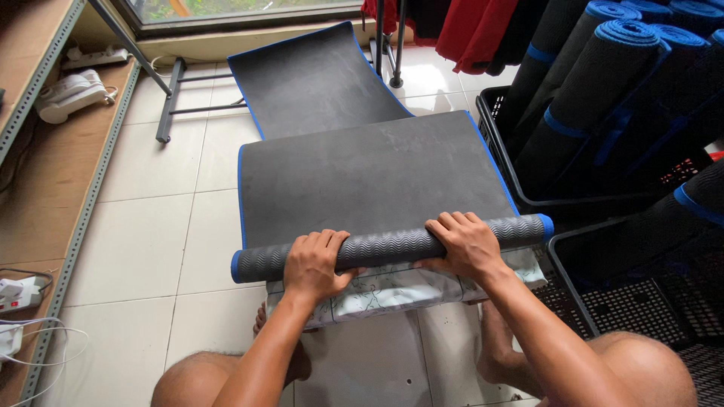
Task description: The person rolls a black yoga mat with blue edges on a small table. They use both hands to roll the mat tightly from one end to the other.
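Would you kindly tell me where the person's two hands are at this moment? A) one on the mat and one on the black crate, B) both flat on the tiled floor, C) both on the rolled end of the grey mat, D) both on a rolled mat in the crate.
C: the left hand and the right hand both grip the rolled end of the grey mat, whose unrolled part lies flat ahead.

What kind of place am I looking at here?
Probably a small mat stockroom or workshop: black crates packed with rolled blue-edged mats, a grey foam mat half rolled on the tiled floor, wooden shelving alongside.
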